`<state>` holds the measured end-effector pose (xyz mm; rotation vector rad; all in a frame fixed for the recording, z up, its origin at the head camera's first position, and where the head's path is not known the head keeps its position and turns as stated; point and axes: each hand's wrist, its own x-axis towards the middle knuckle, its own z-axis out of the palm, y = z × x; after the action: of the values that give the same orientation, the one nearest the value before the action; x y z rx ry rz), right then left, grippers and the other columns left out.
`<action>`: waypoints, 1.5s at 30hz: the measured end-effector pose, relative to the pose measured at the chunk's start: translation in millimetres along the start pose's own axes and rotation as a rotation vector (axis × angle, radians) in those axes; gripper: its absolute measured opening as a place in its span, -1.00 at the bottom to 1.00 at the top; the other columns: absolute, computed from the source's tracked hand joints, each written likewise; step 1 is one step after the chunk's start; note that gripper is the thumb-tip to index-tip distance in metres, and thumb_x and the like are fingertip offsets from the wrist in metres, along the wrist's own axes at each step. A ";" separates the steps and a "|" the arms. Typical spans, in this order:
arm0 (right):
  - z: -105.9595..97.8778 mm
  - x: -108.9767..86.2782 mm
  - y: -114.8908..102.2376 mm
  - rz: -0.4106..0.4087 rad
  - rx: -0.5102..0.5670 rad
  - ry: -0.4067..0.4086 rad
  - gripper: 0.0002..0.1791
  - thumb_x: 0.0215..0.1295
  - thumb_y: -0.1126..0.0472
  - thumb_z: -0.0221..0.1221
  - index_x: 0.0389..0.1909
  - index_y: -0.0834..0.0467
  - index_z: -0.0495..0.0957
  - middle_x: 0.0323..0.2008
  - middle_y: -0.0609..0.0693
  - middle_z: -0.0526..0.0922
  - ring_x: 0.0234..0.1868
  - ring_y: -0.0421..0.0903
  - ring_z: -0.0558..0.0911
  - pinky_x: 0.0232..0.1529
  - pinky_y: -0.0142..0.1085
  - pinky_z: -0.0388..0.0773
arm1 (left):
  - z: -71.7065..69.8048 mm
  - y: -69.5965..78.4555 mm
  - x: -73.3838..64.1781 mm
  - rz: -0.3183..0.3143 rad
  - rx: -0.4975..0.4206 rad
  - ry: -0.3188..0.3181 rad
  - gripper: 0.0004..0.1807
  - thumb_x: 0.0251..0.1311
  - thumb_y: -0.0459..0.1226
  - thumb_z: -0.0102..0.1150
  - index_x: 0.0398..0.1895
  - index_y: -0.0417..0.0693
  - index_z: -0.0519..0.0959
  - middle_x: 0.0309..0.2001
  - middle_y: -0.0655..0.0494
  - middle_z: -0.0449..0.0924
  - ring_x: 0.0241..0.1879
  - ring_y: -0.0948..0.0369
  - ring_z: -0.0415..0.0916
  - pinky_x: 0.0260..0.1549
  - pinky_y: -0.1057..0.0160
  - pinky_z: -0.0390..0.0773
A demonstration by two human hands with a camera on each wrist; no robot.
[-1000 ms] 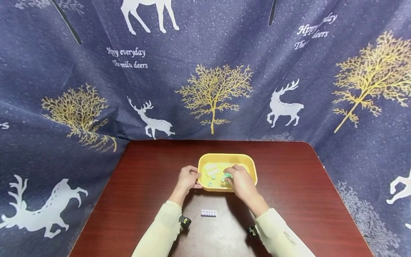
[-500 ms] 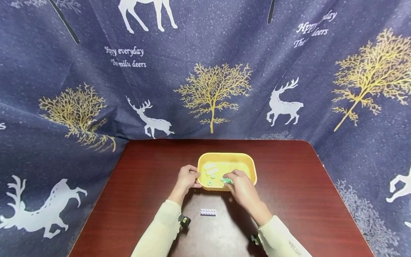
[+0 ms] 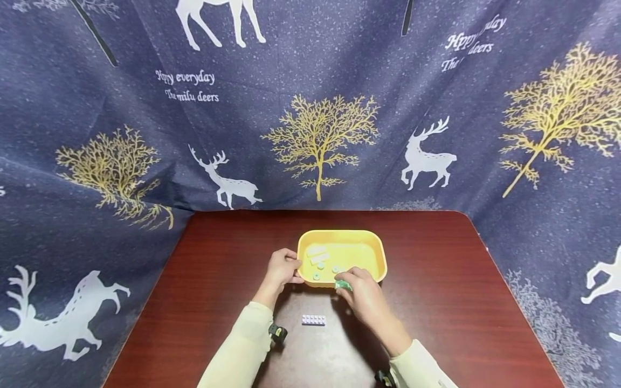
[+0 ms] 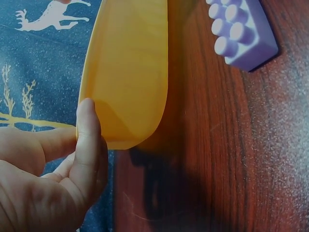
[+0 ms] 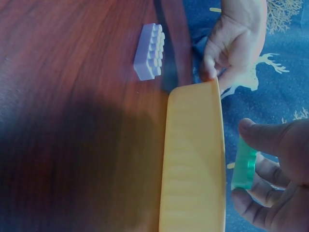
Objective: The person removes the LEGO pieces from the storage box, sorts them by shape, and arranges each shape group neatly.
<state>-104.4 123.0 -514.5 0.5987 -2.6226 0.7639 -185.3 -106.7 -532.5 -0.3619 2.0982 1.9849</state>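
My left hand [image 3: 283, 268] grips the left end of a yellow plastic bin [image 3: 359, 253]; in the left wrist view a finger lies along the outer wall, at the rim. Between the thumb and fingers of my right hand [image 3: 365, 297] is a translucent green toy building brick [image 5: 244, 166], held over the bin's near edge. Inside the bin, pale yellow blocks [image 3: 319, 258] lie at the left, beside small round green pieces [image 3: 321, 265]. A purple studded building brick [image 3: 313, 320] rests on the table in front of the bin, studs up.
The dark red wooden table [image 3: 233, 242] has its far edge against a blue cloth [image 3: 291, 70] printed with deer and trees. A black device [image 3: 278, 333] is worn at the left wrist. The bin's raised wall stands between my right hand and the purple brick.
My right hand has lifted the green brick from among the pieces in the bin and drawn it toward the near rim. The left hand keeps its grip on the bin.
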 end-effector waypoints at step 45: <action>35.1 -44.1 3.7 0.094 0.017 -0.172 -0.72 0.05 0.19 0.51 -0.21 0.08 0.70 -0.26 -0.08 0.65 -0.18 -0.10 0.59 -0.11 -0.15 0.76 | 0.1 0.8 -2.0 -0.008 0.016 0.002 -0.67 0.33 -0.52 0.14 0.11 -0.53 0.45 -0.17 -0.34 0.59 -0.49 0.01 0.67 -0.52 0.17 0.85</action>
<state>-75.8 118.9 -563.0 0.5721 -2.8219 0.7957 -183.7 -106.5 -531.0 -0.3683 2.1091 1.9630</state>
